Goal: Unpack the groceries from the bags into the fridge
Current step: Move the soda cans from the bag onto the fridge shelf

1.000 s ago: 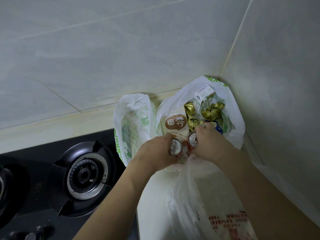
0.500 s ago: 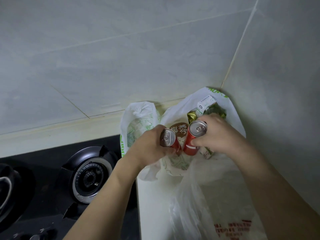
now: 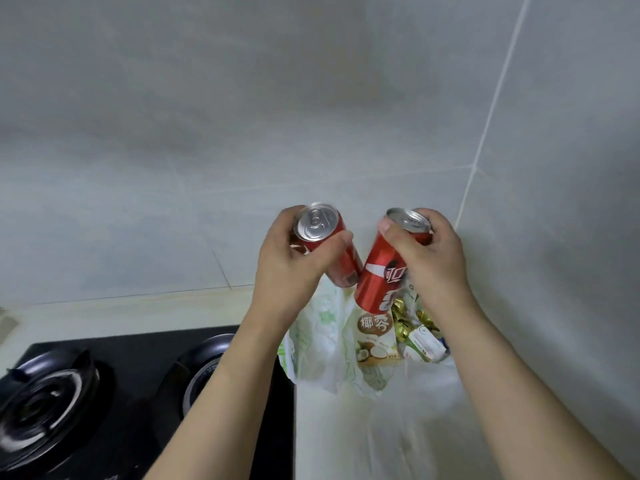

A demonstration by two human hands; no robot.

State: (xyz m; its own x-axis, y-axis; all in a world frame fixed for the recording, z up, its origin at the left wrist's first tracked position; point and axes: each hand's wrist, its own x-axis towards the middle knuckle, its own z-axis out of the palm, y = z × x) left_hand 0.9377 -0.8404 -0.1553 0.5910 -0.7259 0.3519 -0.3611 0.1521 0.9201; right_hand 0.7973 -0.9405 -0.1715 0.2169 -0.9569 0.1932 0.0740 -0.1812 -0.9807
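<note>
Both red cans now lifted clear above the white bag (image 3: 322,344), left hand (image 3: 294,265) wrapped round one can (image 3: 329,247), right hand (image 3: 429,258) gripping the other can (image 3: 381,275), snacks remain inside, fridge trip next.

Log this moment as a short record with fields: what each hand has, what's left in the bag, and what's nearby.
left hand: grips a red can near its top, tilted
right hand: grips a second red can by its top rim, tilted
cans: lifted above the bag, lower ends close together
bag: white plastic, open on the counter in the wall corner
left in bag: coconut snack packet, gold-wrapped sweets, small white carton
nearby: black gas stove to the left
fridge: not in view
</note>
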